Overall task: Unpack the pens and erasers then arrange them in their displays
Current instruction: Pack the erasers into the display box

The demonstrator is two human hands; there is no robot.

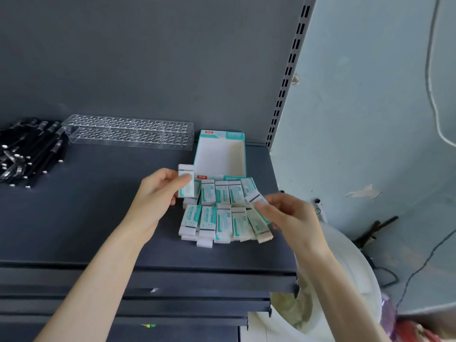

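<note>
Several white erasers with teal sleeves [217,213] lie in two rows on the dark grey shelf [98,218], just in front of an open, empty teal-and-white carton [220,154]. My left hand [158,191] holds one eraser [185,181] upright at the left end of the rows. My right hand [288,213] pinches another eraser [255,198] at the right end of the rows. A heap of black pens [27,151] lies at the far left. A clear acrylic pen rack with rows of holes [128,132] stands empty at the back.
The shelf's right edge ends near a slotted upright [288,77] and a pale blue wall [370,119]. Below right sits a white bucket [345,280] with cables beside it. Lower shelf edges [148,280] run along the front.
</note>
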